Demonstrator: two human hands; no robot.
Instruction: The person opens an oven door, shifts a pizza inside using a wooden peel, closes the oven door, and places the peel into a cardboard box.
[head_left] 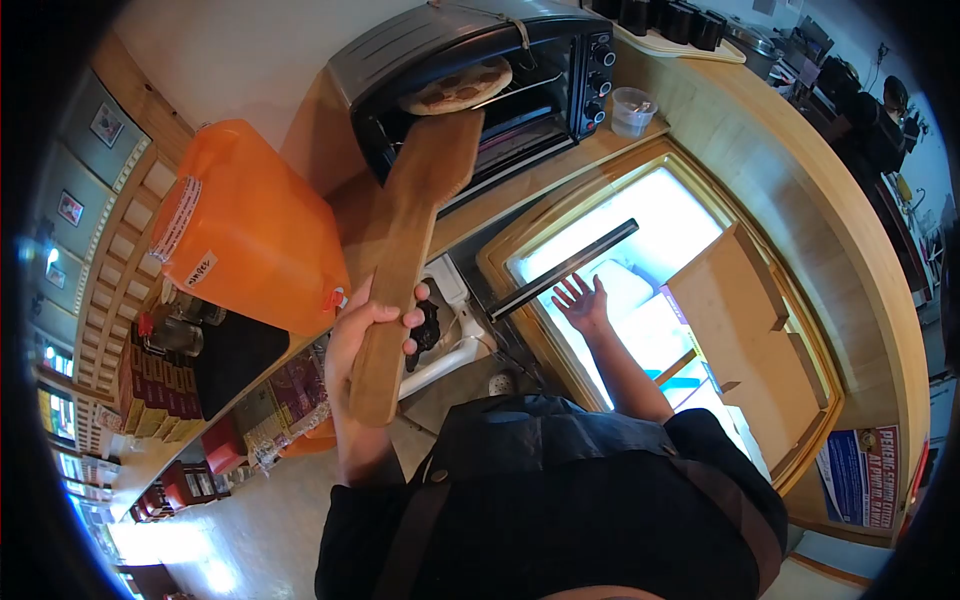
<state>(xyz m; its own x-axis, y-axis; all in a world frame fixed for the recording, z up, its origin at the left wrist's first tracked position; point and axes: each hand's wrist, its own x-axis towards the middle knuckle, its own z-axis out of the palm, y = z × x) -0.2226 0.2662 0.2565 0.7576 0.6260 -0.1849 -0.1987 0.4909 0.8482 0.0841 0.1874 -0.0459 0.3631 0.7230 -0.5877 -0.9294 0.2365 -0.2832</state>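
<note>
My left hand (372, 330) is closed around the handle of a wooden pizza peel (425, 165). The broad end of the peel points up at the open front of a toaster oven (400, 50). Inside, a pizza (460, 90) with round toppings rests on the wire rack. The peel overlaps the pizza's near edge in this view; I cannot tell whether they touch. My right hand (583, 303) is empty, fingers spread, above a brightly lit, wood-framed case (500, 262). Close to it, a long black bar (565, 270) runs diagonally across the case.
An orange jug (255, 230) stands left of the oven. Right of the oven is a clear plastic tub (632, 112). A cardboard tray (735, 305) lies on the lit case. A curved wooden counter (840, 170) bounds the right side. Stacked boxes (160, 385) sit at far left.
</note>
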